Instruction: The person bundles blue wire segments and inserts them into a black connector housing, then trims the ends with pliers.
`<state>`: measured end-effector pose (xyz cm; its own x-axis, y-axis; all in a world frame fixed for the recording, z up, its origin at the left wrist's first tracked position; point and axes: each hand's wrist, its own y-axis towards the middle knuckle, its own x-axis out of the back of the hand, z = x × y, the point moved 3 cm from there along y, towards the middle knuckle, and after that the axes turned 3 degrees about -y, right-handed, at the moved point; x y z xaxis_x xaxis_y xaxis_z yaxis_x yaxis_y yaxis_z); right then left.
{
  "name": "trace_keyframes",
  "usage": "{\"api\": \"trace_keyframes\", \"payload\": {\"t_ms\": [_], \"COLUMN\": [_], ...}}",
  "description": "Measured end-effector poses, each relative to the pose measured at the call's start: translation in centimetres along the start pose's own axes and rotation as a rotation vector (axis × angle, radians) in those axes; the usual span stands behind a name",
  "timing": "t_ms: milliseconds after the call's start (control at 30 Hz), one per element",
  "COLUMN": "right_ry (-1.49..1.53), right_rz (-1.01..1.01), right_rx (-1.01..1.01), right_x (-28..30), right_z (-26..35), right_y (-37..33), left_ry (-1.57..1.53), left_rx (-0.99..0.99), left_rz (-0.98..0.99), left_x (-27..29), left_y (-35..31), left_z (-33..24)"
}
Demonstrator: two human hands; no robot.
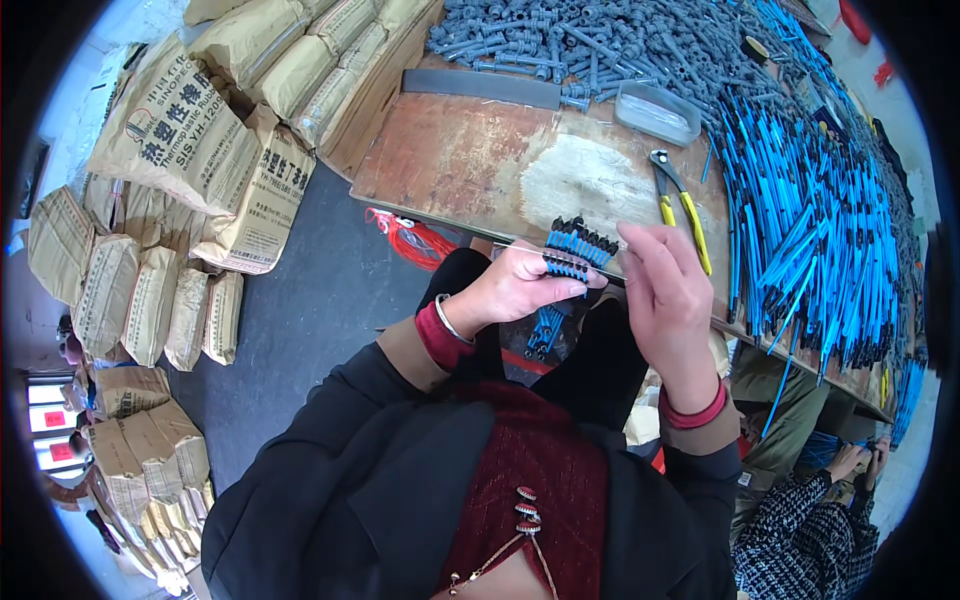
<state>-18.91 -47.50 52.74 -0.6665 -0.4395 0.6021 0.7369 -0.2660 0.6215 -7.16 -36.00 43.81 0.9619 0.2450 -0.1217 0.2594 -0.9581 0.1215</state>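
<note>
One wide fisheye view looks steeply down from the wearer's head, upright, over the dark jacket (340,490) at six o'clock. The left hand (515,285) lies close, near the middle, with the right hand (670,295) at three. The desk (450,150) spreads from twelve to four, the paper sacks (180,140) farther off around ten; a black rim rings everything.

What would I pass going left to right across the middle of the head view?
Sacks, red cord, left hand, right hand, blue rods.
</note>
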Motion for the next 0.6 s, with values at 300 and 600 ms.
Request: {"api": "trace_keyframes", "payload": {"t_ms": [300,600], "right_ry": [0.057,-0.057], "right_rz": [-0.073,-0.029], "right_rx": [-0.039,0.013], "right_x": [-0.49,-0.26], "right_z": [-0.11,0.49], "right_y": [-0.93,-0.33], "left_ry": [-0.164,-0.031], "left_rx": [0.013,-0.034], "left_rz": [-0.050,-0.017], "left_x": [-0.23,-0.10], "left_y": [-0.36,-0.24], "left_z": [0.90,0.19]}}
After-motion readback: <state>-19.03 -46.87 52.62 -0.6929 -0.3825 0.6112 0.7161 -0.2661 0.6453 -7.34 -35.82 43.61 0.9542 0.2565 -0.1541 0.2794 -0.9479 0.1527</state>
